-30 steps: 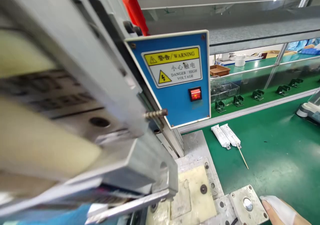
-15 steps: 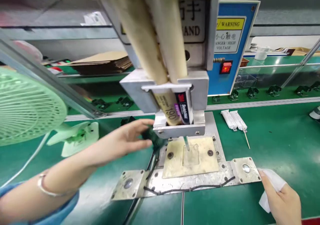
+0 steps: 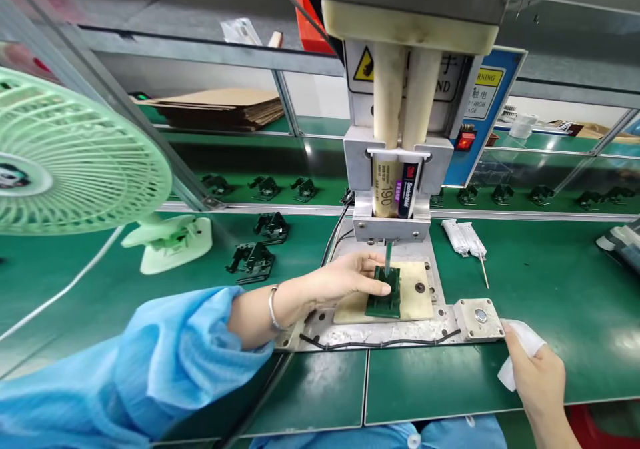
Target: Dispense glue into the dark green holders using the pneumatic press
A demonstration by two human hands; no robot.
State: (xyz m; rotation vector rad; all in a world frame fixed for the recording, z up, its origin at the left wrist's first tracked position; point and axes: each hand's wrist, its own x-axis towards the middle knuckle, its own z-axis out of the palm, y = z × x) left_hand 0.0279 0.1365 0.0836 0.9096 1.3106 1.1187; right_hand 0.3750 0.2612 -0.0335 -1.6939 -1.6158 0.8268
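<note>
Green fan (image 3: 95,159) partly beyond left edge, blue box (image 3: 486,130) partly behind dispenser (image 3: 397,192).

We find the green bench top (image 3: 440,382) carrying a metal base plate (image 3: 363,332) near the middle, with the foot (image 3: 173,249) of a light-green fan (image 3: 90,162) standing to the left. Two black parts (image 3: 255,262) lie between foot and plate. Right of the plate we record two white packets (image 3: 471,239) side by side, a thin stick (image 3: 485,272) meeting one, and a grey-and-white item (image 3: 620,246), only partly in view.
</note>
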